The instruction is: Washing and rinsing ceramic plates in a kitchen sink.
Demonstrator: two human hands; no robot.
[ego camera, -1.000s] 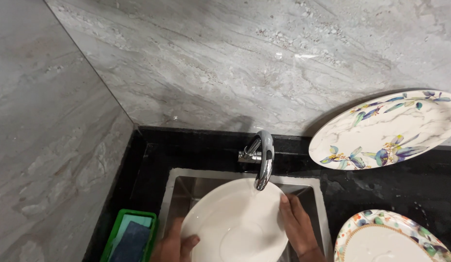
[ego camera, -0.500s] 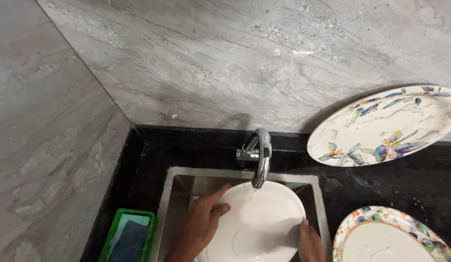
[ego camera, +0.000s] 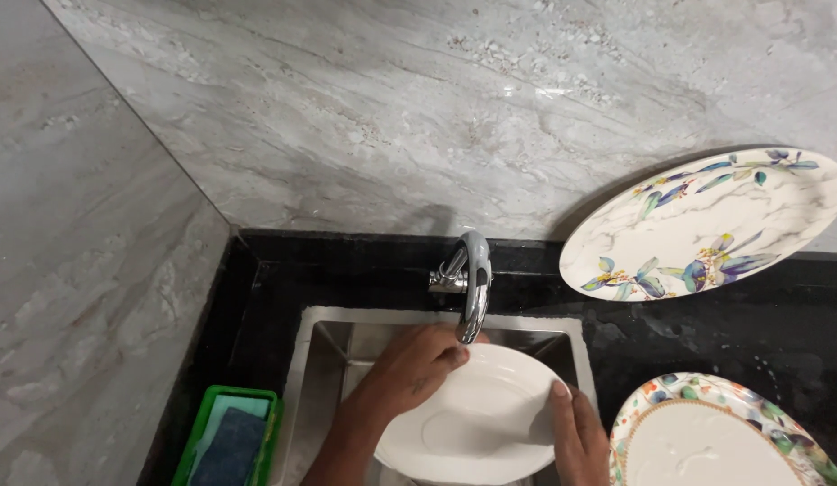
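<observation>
The left hand (ego camera: 416, 367) lies palm-down across the far rim of a white plate (ego camera: 477, 418), fingers curled over the edge by the chrome tap (ego camera: 472, 286); the right hand (ego camera: 576, 432) clasps the near right rim, thumb on top; together they steady the plate, tilted slightly over the steel sink (ego camera: 337, 346) beneath the spout, likely so water runs off; a floral oval platter (ego camera: 706, 225) leans against the marble wall; a patterned-rim plate (ego camera: 715, 441) rests on the black counter; a green tray (ego camera: 256, 396) holds a blue sponge (ego camera: 229, 445).

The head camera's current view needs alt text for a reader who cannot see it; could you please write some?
Two hands, left hand and right hand, hold a white plate over a steel sink beneath a chrome tap. Two floral plates sit right; a green sponge tray left.
</observation>
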